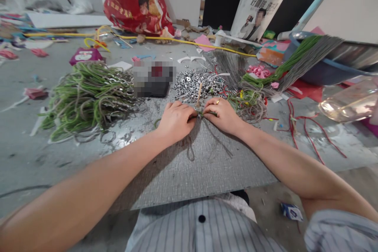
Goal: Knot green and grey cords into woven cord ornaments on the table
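Observation:
At the middle of the table my left hand [178,121] and my right hand [223,115] are close together, fingers pinched on a green and grey cord [217,140]. One grey end of it trails toward the table's front edge, and a loop hangs below my left hand. A ring is on a finger of my right hand. Between the hands a thin wooden stick [199,93] stands up; its foot is hidden. Just beyond lies a heap of small shiny metal rings or nuts [203,82]. The knot or join at my fingertips is too small to make out.
A big bundle of green and grey looped cords [85,100] lies left, beside a dark phone-like object [155,86]. Right are tangled cords [254,104], red cords [292,122], a clear bottle [348,100] and a blue basin [310,69]. A red bag [136,4] stands behind.

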